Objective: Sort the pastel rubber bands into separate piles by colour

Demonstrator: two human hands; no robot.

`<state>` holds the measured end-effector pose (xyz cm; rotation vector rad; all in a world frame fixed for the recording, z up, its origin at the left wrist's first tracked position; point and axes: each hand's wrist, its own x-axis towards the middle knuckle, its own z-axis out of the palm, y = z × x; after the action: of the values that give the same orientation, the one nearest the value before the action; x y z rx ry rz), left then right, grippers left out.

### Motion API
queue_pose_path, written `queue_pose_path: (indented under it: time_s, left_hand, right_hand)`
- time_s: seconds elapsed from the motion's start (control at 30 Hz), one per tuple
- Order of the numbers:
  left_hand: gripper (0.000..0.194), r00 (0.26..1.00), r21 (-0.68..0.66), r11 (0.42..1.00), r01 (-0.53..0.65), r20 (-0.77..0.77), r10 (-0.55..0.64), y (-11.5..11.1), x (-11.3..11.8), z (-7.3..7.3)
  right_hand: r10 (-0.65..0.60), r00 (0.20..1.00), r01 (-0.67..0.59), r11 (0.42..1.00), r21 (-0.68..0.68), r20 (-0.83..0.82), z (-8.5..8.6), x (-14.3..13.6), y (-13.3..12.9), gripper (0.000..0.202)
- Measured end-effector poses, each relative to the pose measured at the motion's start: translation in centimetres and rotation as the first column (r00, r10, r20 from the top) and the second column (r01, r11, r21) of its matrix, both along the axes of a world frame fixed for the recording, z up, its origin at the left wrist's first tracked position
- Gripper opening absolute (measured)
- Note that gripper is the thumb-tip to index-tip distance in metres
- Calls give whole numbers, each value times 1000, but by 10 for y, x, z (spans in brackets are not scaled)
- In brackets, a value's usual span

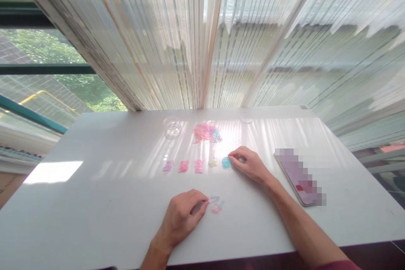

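My left hand [186, 214] is closed in a pinch at the left side of a small loose heap of thin pastel pieces [216, 207], perhaps paper clips. My right hand [248, 163] pinches at the right edge of a turquoise group of the same small pieces [226, 162]. What sits between either set of fingertips is too small to make out. Left of the turquoise group run a yellowish group [213, 163], a pink group [198, 166], a deeper pink group [184, 166] and a purple group [168, 166]. Farther back lies a larger mixed pile [207, 133].
A clear round container [172, 130] stands at the back left of the white table [110, 219], and a clear round lid [247, 119] lies at the back right. A phone-like flat object [299, 177], partly blurred, rests to the right. Striped curtains [202, 42] hang behind the table.
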<state>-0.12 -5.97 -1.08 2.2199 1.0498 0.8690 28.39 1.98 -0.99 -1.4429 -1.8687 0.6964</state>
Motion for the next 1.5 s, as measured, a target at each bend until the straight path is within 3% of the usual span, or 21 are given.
queue_pose_path:
  time_s: [0.3,0.47,0.73,1.13,1.33,1.5]
  left_hand:
    - [10,1000,-16,1000,-5,-11,4,0,0,0]
    - [10,1000,-24,1000,-2,-9,1,1,2,0]
    - [11,1000,-15,1000,-8,-5,8,1,2,2]
    - [12,1000,-10,1000,-28,9,28,1,1,0]
    - [12,999,105,994,-27,-21,30,0,1,3]
    - [15,995,105,994,-41,-83,50,-1,1,5]
  right_hand:
    - [26,1000,-26,999,41,5,-2,0,-3,18]
    - [74,997,-77,990,119,24,-10,1,-5,29]
    - [121,985,-136,982,128,119,-14,3,-4,38]
    - [51,998,-53,989,139,21,-14,2,-7,32]
    - [35,999,-33,990,137,-8,5,2,-19,26]
    - [142,987,-136,987,-87,71,35,-3,-52,20]
